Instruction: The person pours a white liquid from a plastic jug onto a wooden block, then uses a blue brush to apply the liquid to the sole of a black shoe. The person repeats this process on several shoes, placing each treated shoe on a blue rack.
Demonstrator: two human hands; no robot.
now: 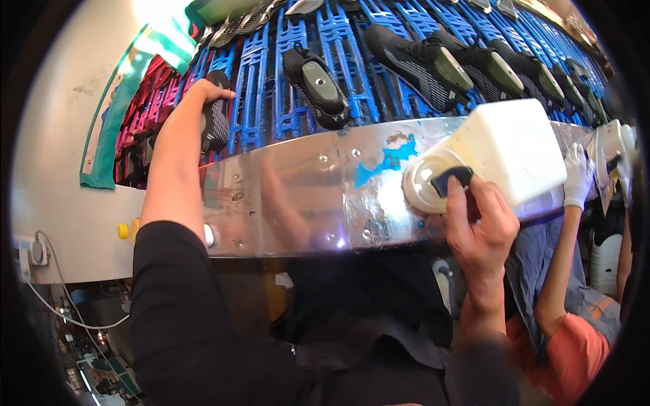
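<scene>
My left hand (pixel 212 91) reaches to the conveyor's left part, with its fingers closed over the top of a black knit shoe upper (pixel 217 127). In front of me, my right hand (pixel 482 227) pinches a small dark oval pad or brush (pixel 452 181); its exact kind is unclear. That piece is over the round white mouth (pixel 423 196) of a white plastic jug (pixel 518 145) lying on the metal ledge. Another black upper on a grey-green last (pixel 318 86) rests sole up on the blue conveyor bars (pixel 254 88), between my hands.
Several black uppers on lasts (pixel 433 68) line the conveyor at the right. A metal ledge (pixel 298 196) runs along its near side. A co-worker's white-gloved hand (pixel 575 176) is at the right, near another white container (pixel 613 142). A yellow-capped bottle (pixel 126 231) stands by my left arm.
</scene>
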